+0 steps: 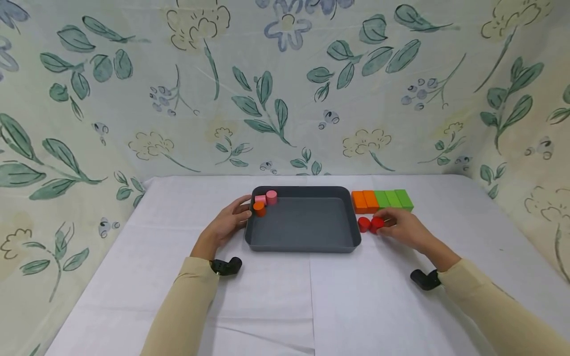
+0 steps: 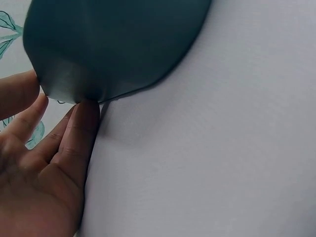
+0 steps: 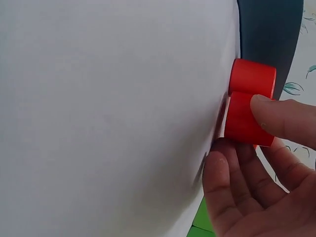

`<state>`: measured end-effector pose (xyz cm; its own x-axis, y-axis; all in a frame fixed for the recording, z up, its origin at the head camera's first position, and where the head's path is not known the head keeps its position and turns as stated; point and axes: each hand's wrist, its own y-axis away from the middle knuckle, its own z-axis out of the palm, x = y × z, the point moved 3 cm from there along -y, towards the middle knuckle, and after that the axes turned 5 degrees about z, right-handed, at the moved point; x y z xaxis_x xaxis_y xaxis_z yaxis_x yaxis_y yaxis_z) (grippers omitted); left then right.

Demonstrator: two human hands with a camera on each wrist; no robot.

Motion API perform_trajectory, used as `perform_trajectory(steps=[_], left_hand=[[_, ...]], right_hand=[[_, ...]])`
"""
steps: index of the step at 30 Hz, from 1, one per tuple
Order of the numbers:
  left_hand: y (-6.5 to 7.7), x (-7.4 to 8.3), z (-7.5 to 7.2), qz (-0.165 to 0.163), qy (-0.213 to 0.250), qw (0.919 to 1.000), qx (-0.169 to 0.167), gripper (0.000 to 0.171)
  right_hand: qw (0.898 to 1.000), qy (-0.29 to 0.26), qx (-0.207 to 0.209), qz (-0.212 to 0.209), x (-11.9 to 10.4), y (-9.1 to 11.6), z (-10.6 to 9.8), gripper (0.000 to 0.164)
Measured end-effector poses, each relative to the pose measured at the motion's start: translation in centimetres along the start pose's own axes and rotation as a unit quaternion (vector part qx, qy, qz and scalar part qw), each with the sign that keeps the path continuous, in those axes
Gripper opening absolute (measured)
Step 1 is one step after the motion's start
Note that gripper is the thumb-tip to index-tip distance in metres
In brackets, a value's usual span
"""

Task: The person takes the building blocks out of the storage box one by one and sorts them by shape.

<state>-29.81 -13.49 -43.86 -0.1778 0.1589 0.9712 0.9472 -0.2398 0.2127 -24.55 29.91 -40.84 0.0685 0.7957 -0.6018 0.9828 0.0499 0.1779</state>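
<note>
A dark grey tray (image 1: 307, 242) lies on the white cloth. In its far left corner stand a pink block (image 1: 260, 199), a pink cylinder (image 1: 271, 197) and an orange cylinder (image 1: 260, 208). My left hand (image 1: 226, 222) rests at the tray's left side, its fairly straight fingers (image 2: 79, 123) touching the outer wall. Right of the tray, my right hand (image 1: 403, 228) pinches a red cylinder (image 3: 242, 118), thumb on one side and fingers on the other. A second red cylinder (image 3: 253, 76) stands against it, beside the tray wall.
Beyond the red cylinders, two orange blocks (image 1: 365, 201) and three green blocks (image 1: 393, 199) stand in a row by the tray's far right corner. A flowered cloth (image 1: 285, 109) hangs behind the table (image 1: 267, 301) and along both sides.
</note>
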Motion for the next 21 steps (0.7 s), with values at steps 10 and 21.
perform_trajectory(steps=[10, 21], left_hand=[[-0.11, 0.08, 0.08, 0.001, -0.004, 1.0000, -0.005, 0.061], [0.00, -0.01, -0.03, 0.003, 0.000, 0.9999, -0.011, 0.061]], right_hand=[[1.000, 0.000, 0.006, 0.019, 0.18, -0.29, 0.66, 0.041], [0.999, 0.039, 0.015, 0.010, -0.12, 0.08, 0.26, 0.048]])
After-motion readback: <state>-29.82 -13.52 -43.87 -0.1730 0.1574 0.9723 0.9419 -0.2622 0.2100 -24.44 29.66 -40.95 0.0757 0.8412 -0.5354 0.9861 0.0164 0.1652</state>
